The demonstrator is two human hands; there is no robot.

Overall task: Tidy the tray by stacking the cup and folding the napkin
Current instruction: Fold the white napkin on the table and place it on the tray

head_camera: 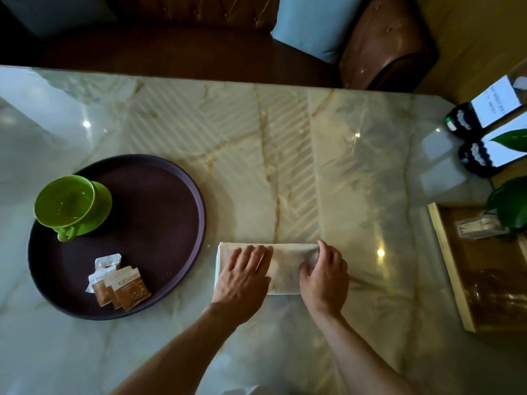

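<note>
Folding's mid-way: the napkin (285,269) lies on the marble table (285,138), just right of the tray (171,295), long axis running left-right. Your left hand (242,280) presses flat with fingers spread, and your right hand (325,277) pinches the right end, so you'd probably fold leftward.

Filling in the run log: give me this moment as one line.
stage: folding napkin | left hand: flat on it | right hand: gripping its right end | cup: on saucer, on tray
</note>
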